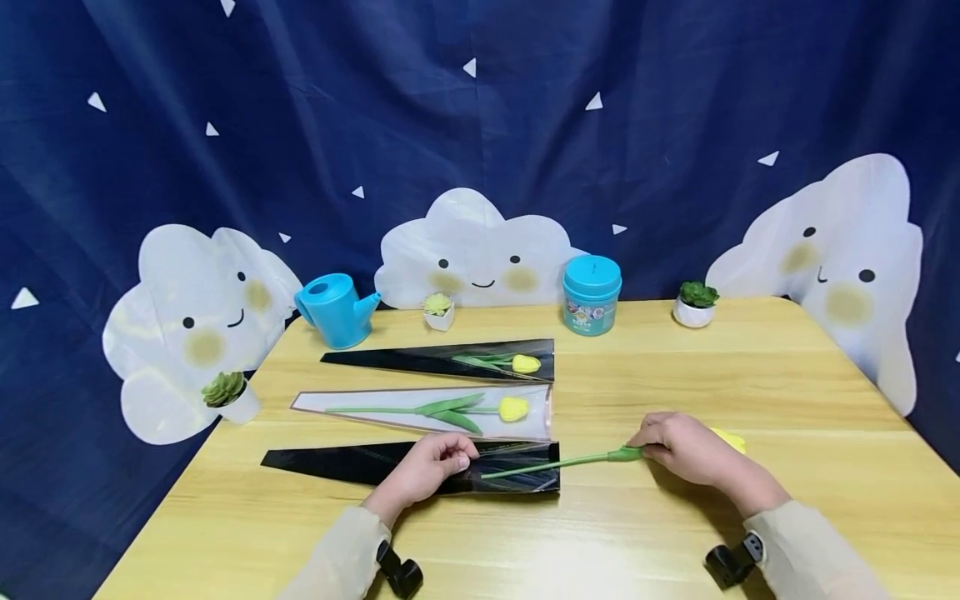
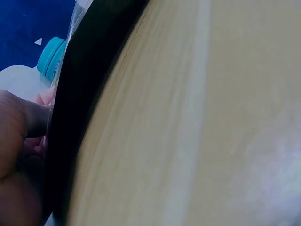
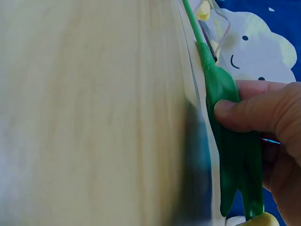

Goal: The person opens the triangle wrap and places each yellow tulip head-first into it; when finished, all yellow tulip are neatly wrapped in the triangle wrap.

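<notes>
My right hand [image 1: 686, 446] pinches an artificial yellow tulip by its green leaves [image 3: 230, 127], thumb on the near side. The tulip's stem [image 1: 577, 460] points left, its tip over the wide end of the nearest black flower sleeve [image 1: 337, 462]; whether the tip lies inside or above the film I cannot tell. Behind the hand, the yellow bloom [image 1: 729, 440] is partly hidden. My left hand [image 1: 433, 467] pinches that sleeve's clear film near its middle. In the left wrist view the sleeve's dark back [image 2: 80, 94] runs beside the thumb.
Beyond lie a white sleeve [image 1: 405, 400] and another black sleeve [image 1: 390, 358], each with a yellow tulip. Along the table's back stand a blue watering can [image 1: 341, 312], a blue lidded tub [image 1: 591, 300] and small potted plants [image 1: 695, 308]. Another potted plant [image 1: 236, 400] stands at left.
</notes>
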Motion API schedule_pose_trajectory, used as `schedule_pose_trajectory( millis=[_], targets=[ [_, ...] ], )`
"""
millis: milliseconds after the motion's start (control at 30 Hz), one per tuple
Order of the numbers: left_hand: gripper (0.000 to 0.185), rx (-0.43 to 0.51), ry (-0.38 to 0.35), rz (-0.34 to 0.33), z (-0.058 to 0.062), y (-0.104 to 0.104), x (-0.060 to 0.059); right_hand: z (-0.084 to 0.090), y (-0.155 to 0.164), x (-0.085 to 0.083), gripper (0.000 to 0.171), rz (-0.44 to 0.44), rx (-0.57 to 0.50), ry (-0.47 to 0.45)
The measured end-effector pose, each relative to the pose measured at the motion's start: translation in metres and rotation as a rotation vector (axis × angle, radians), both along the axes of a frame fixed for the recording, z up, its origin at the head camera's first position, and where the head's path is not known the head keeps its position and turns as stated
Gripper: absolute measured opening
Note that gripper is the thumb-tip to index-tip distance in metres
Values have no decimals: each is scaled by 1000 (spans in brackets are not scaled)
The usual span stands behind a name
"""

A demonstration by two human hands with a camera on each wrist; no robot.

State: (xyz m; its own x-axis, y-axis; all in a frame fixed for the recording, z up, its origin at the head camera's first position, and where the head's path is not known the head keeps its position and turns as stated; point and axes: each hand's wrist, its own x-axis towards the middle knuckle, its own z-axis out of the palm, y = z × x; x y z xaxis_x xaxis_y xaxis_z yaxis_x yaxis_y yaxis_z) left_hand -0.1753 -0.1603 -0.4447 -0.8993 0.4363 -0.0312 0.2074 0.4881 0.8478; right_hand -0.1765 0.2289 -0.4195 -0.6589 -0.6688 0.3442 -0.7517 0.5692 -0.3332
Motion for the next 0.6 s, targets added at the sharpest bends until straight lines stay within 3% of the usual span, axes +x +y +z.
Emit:
schedule_pose_trajectory(
  millis=[233,600],
  targets=[
    [10,-4,7,-16,4,0,3,4,-4,6,26,-11,-24,22],
    [11,-84,111,-34,8,5,7,2,-11,15,26,6,-67,-33]
  ],
)
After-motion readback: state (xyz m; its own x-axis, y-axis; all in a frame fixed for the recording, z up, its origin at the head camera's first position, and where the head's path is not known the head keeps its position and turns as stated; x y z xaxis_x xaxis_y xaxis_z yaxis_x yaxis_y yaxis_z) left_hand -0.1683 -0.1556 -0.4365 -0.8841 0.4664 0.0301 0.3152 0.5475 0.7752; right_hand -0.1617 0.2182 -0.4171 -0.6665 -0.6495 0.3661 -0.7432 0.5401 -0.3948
